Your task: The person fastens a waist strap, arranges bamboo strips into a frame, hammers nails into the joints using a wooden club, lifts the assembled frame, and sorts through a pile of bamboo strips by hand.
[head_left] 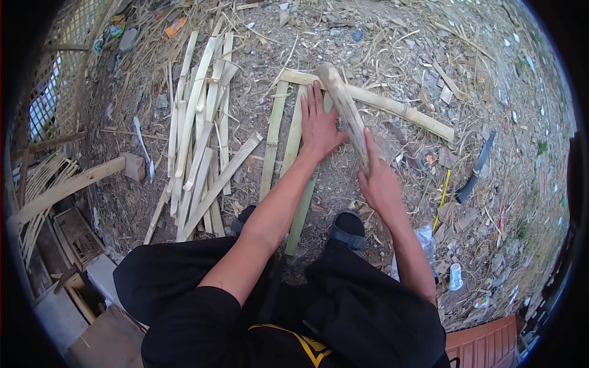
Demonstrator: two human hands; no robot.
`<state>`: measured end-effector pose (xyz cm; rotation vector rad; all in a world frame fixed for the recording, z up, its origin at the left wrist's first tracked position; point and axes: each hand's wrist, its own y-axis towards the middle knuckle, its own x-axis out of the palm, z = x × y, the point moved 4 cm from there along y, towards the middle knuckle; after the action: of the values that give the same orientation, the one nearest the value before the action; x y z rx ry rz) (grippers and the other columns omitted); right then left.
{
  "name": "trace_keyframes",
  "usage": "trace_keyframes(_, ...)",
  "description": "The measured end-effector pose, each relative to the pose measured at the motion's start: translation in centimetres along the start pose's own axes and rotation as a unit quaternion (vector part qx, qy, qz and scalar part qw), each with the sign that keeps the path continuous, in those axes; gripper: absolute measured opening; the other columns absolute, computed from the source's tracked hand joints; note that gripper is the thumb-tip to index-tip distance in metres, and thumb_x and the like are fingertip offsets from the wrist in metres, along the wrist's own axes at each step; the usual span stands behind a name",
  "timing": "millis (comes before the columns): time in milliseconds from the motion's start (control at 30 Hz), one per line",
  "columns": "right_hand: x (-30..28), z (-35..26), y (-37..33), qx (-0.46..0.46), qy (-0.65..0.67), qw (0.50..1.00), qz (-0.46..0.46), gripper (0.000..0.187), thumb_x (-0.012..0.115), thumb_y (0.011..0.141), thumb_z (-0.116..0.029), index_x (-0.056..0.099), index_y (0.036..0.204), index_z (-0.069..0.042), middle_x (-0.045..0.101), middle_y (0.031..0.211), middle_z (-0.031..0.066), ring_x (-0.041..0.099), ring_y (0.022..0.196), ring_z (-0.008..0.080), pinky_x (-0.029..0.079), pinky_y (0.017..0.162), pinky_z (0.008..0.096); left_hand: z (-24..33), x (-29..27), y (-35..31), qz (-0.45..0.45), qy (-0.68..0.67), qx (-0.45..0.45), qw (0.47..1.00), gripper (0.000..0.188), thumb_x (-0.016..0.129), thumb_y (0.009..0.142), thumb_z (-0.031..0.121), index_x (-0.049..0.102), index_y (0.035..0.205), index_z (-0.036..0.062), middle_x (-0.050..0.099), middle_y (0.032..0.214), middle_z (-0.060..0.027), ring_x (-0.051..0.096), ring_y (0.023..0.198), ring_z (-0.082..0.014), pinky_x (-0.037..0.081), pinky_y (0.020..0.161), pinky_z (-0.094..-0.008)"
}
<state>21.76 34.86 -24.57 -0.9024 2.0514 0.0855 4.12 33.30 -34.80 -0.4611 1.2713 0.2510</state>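
From my remote seat I see, far left, a tan latticed bamboo panel [46, 116], and below it a pale squared wooden beam [70, 191] slanting up to the right toward a brownish block [134, 167]. A slim white plastic utensil [142, 146] lies just beyond the block. Next comes a loose pile of pale split-bamboo strips [199, 138], most with their long axes running away from me, a few crossing at a slant. Right of the pile, three flat greenish bamboo slats lie side by side on the littered ground: a left slat [273, 141], a middle slat [293, 132] and a right slat [301, 214], all pointing away and leaning slightly right at their far ends. My left hand [320, 126] is spread palm down over their far part, the forearm crossing above the right slat. A thick, round, pale wooden stick [345, 113] has its long axis running away and a little left, its blunt far end above the yellowish flat bamboo crossbar [399, 110]; I cannot tell whether they touch. My right hand [380, 187] is closed around the stick's near end. The crossbar points left to right, its right end angled nearer me, with my left fingertips at its near edge. Farther right lie a thin yellow strip [442, 202] and a dark curved blade [482, 161], its handle toward me.
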Motion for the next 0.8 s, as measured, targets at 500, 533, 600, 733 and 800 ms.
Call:
trace_keyframes(500,-0.9,-4.0,0.8,-0.063,0.005,0.998,-0.024,0.083,0.064,0.092,-0.01,0.016,0.16,-0.013,0.061,0.118,0.035,0.065,0.103,0.0484,0.053,0.086,0.0498,-1.4,1.9,-0.3,0.091,-0.069,0.015,0.993,0.088,0.06,0.084,0.066,0.032,0.158,0.0278,0.009,0.162,-0.0341,0.006,0.152,-0.0481,0.005,0.123,-0.0563)
trace_keyframes(533,-1.1,-4.5,0.0,-0.085,0.013,0.996,0.009,0.083,0.064,0.092,-0.008,0.016,0.159,-0.009,0.06,0.122,0.0347,0.065,0.106,0.0469,0.053,0.089,0.0482,-1.4,1.6,-0.1,0.102,-0.04,0.017,0.994,0.088,0.06,0.084,0.066,0.033,0.158,0.0276,0.009,0.162,-0.0342,0.006,0.152,-0.0484,0.005,0.123,-0.0563)
trace_keyframes(600,-2.0,-4.8,-1.5,-0.179,0.108,0.956,0.208,0.081,0.067,0.09,-0.01,0.022,0.156,-0.002,0.063,0.119,0.0306,0.07,0.094,0.0454,0.057,0.076,0.0442,-1.4,1.1,-0.1,0.144,-0.073,0.021,0.987,0.086,0.061,0.085,0.064,0.034,0.158,0.0272,0.008,0.162,-0.034,0.006,0.152,-0.0485,0.006,0.122,-0.0566)
trace_keyframes(733,-1.2,-2.1,-3.2,-0.119,0.133,0.969,0.173,0.077,0.068,0.09,-0.009,0.026,0.153,0.006,0.061,0.123,0.0343,0.068,0.106,0.0441,0.055,0.084,0.0435,-1.4,0.9,-0.1,0.174,-0.115,0.027,0.978,0.081,0.062,0.087,0.057,0.037,0.154,0.0206,0.015,0.161,-0.0323,0.013,0.15,-0.0466,0.01,0.121,-0.0563)
trace_keyframes(800,-1.1,-1.9,-4.2,-0.098,0.117,0.977,0.146,0.077,0.067,0.091,-0.01,0.025,0.154,0.004,0.061,0.123,0.0346,0.067,0.108,0.0451,0.054,0.087,0.0448,-1.9,0.5,-0.7,0.235,-0.145,0.025,0.961,0.074,0.067,0.088,0.042,0.044,0.148,0.0043,0.032,0.157,-0.0276,0.028,0.146,-0.0419,0.015,0.119,-0.0553)
